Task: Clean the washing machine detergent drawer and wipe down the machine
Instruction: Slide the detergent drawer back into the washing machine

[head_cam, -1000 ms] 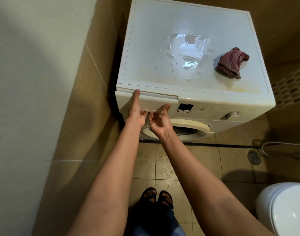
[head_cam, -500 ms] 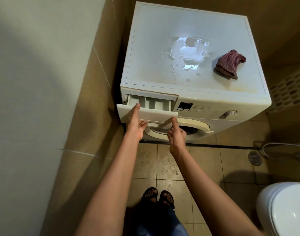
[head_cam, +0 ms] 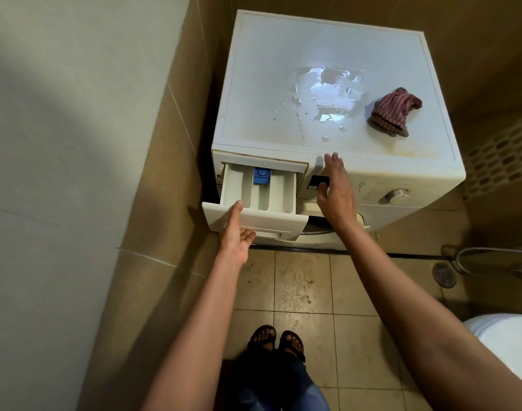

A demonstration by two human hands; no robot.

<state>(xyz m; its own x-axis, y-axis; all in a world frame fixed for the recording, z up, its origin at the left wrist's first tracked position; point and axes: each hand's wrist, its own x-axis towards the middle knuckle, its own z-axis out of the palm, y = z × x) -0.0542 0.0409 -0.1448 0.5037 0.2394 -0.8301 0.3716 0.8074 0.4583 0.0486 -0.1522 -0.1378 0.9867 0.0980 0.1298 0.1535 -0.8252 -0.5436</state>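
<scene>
The white front-loading washing machine (head_cam: 387,54) stands against the tiled wall. Its detergent drawer (head_cam: 258,216) is pulled far out at the upper left of the front, showing white compartments and a blue insert (head_cam: 262,176). My left hand (head_cam: 235,232) grips the drawer's front panel, thumb on its top edge and fingers under the handle. My right hand (head_cam: 335,188) hovers with straight fingers over the control panel, beside the drawer, holding nothing. A crumpled red striped cloth (head_cam: 394,112) lies on the machine's top at the right, next to a water puddle (head_cam: 328,93).
A wall runs close along the machine's left side. A white toilet (head_cam: 502,348) sits at the lower right. A floor drain (head_cam: 444,274) and a hose (head_cam: 491,252) lie on the tiled floor to the right. My sandalled feet (head_cam: 277,342) stand in front of the machine.
The drawer went from shut to pulled far out, exposing the blue insert. My right hand let go of the drawer front and rose to the control panel. My left hand stayed on the drawer.
</scene>
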